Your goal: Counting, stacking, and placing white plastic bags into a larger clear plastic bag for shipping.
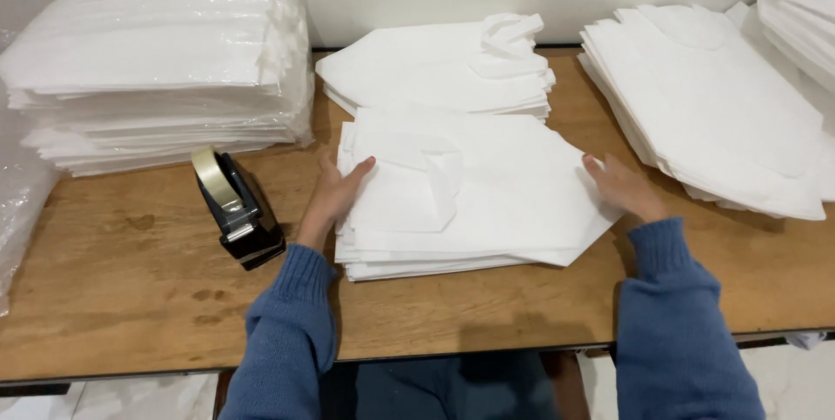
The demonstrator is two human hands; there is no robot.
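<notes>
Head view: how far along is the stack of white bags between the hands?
Done: the wrapped stack looks finished. In hand: the left hand and right hand press the sides of the middle stack, unwrapped. Left: the tape dispenser sits untouched, and loose piles behind and at right wait.

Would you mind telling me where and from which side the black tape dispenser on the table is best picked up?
Probably from above, around the narrow black body of the tape dispenser, fingers on its two long flanks below the tape roll. It stands upright with both sides free, just beside the left hand.
</notes>
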